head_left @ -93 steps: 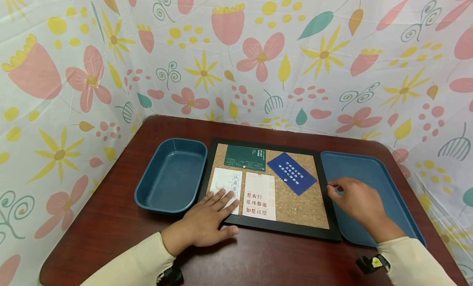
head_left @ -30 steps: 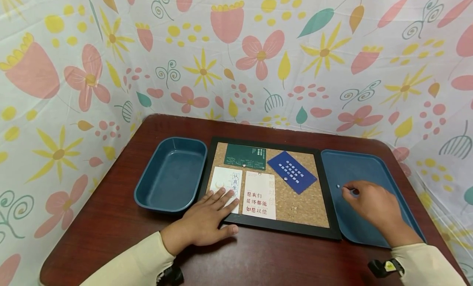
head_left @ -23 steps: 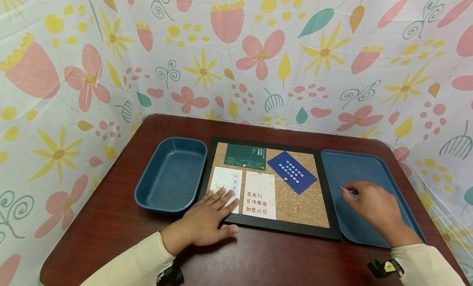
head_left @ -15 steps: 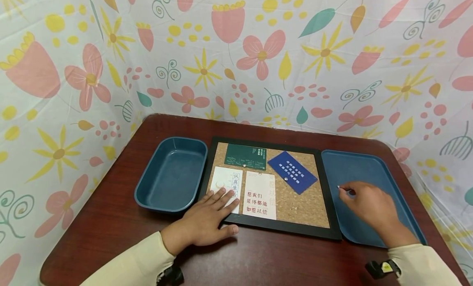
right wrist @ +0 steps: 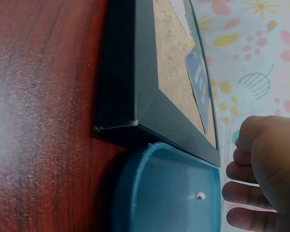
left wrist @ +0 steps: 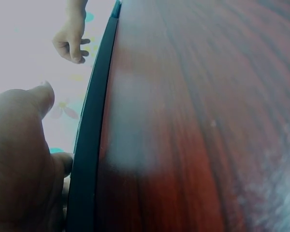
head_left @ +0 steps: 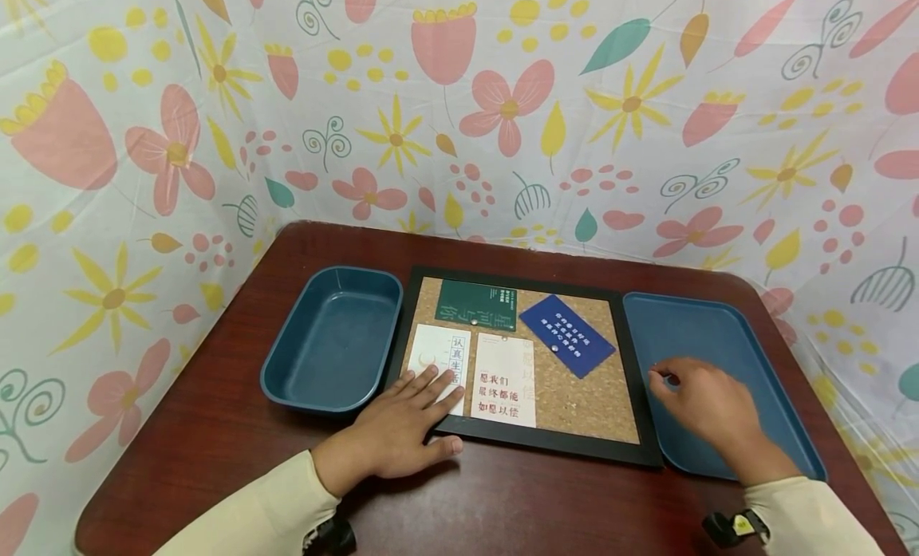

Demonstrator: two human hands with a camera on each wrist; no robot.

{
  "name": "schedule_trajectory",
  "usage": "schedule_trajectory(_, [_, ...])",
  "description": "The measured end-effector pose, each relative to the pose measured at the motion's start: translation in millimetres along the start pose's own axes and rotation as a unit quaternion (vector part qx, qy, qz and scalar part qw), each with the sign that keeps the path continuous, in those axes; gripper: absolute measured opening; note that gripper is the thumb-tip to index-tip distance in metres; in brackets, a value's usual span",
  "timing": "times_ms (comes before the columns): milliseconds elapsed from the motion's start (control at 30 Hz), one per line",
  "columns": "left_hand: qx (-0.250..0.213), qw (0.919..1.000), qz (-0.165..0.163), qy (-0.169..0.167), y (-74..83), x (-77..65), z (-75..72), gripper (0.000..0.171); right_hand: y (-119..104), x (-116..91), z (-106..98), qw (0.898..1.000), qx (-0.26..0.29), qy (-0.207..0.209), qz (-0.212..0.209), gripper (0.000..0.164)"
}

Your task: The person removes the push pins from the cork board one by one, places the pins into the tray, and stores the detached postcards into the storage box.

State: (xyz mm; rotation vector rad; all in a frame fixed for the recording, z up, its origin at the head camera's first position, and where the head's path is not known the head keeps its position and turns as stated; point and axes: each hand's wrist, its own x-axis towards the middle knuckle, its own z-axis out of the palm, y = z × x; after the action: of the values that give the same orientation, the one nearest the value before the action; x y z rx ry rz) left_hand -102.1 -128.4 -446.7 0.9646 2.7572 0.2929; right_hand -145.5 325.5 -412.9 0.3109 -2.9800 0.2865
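A black-framed cork board [head_left: 581, 416] lies on the table. My left hand [head_left: 402, 432] rests flat with spread fingers on its lower left corner, covering part of a white card [head_left: 431, 345]. A cream card [head_left: 504, 380], a green card [head_left: 474, 305] and a blue card [head_left: 570, 341] are also on the board, each with a small silver thumbtack. My right hand [head_left: 707, 400] hovers over the blue tray's near left side, thumb and index finger pinched on a thumbtack mostly hidden by the fingertips. Another silver thumbtack [right wrist: 200, 195] shows in the tray in the right wrist view.
The shallow blue tray [head_left: 696, 325] sits against the board's right side. A deeper blue bin [head_left: 333, 341] stands at its left. The dark red wooden table [head_left: 215, 428] ends at a flower-printed cloth [head_left: 459, 125] behind and on both sides.
My right hand went from the board's right edge to the tray, took a thumbtack between its fingertips, and now shifts slightly left towards the board. The left hand stays in place.
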Motion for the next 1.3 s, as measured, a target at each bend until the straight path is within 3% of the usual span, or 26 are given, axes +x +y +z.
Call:
schedule_trajectory(533, [0.0,1.0,0.003,0.009,-2.2,0.5,3.8,0.082,-11,3,5,1.0,0.007,0.005,-0.001,0.026])
schedule_trajectory(1300, [0.002,1.0,-0.003,-0.002,0.3,-0.4,-1.3,0.081,-27,6,11,0.999,0.015,0.023,-0.021,0.025])
